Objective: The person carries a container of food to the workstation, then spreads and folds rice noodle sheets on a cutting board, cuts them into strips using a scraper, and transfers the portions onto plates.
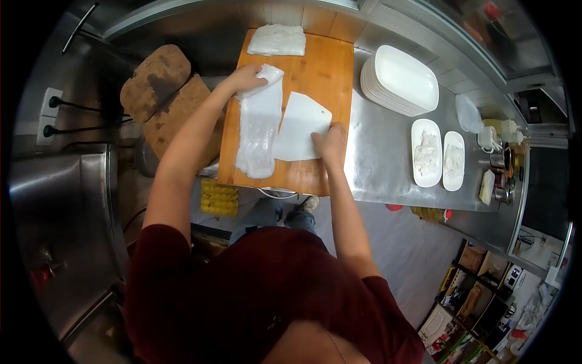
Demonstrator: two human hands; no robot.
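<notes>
On the wooden board (318, 73) lies a long, glossy white rice noodle sheet (257, 136), stretched from near the middle of the board toward its front edge. My left hand (245, 80) grips the far end of this sheet, where it looks folded over; the fingertips are partly hidden. A flat white scraper (301, 124) with a small hole near one corner is pinched at its right side by my right hand (330, 144). Its left edge lies close along the sheet; whether they touch, I cannot tell. Another folded white sheet (277, 40) rests at the board's far end.
To the right on the steel counter (376, 158) stands a stack of white plates (403, 79). Beyond are two oblong dishes, one (427, 155) and another (453, 161), holding white food. Brown worn boards (156, 79) lie left. A yellow egg tray (219, 197) sits below the board.
</notes>
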